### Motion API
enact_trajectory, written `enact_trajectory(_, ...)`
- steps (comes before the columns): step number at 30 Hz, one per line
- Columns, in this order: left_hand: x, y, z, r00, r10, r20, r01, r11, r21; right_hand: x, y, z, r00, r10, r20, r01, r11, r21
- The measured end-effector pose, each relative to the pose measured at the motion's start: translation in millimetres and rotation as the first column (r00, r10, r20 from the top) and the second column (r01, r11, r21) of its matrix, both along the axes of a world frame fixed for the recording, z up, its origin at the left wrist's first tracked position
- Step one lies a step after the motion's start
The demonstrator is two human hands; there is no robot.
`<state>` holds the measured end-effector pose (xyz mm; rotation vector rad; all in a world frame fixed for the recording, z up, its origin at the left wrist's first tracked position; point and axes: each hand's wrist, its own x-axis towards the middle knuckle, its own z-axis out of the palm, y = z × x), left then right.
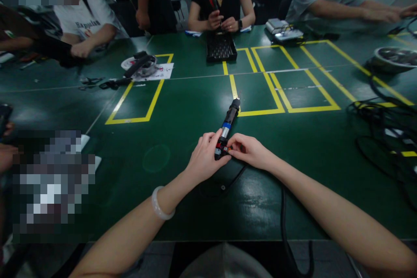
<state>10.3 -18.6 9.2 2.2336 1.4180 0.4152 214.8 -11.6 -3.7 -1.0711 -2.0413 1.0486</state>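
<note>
A slim cylindrical device [230, 115] with a black end, a blue band and a silver section lies slantwise on the green table, its far end pointing away from me. My left hand [206, 156] is closed around its near part, fingers along the left side and thumb below. From the right, my right hand [252, 151] pinches at the device's near end, where small red and orange bits show. What exactly its fingertips hold is too small to make out. Below the hands, a thin black cable [237, 178] with a round end rests on the table.
Yellow tape outlines [260, 113] mark the green table [182, 208]. Coiled black cables [387, 139] and a metal bowl [395, 58] lie on the right. Across the table, a person holds a red-and-black tool [213, 0] by a black tray [221, 50]. Other people sit around.
</note>
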Motion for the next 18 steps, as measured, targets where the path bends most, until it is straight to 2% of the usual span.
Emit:
enact_trajectory(4, 1.1, 0.4, -1.0, 1.000, 0.002, -0.023, -0.002, 1.000, 0.022, -2.8, -1.2, -2.5, 0.993, -0.022, -0.114, 0.004, 0.988, -0.156)
enact_trajectory(7, 1.8, 0.7, -1.7, 0.999, -0.002, -0.047, 0.005, 0.999, 0.051, -3.4, -2.3, -2.2, 0.989, -0.035, -0.141, 0.006, 0.980, -0.197)
enact_trajectory(18, 8.2, 3.8, 2.4, 0.978, 0.038, -0.205, -0.016, 0.994, 0.111, -1.1, -4.3, 2.9, 0.992, 0.004, -0.128, -0.024, 0.988, -0.154)
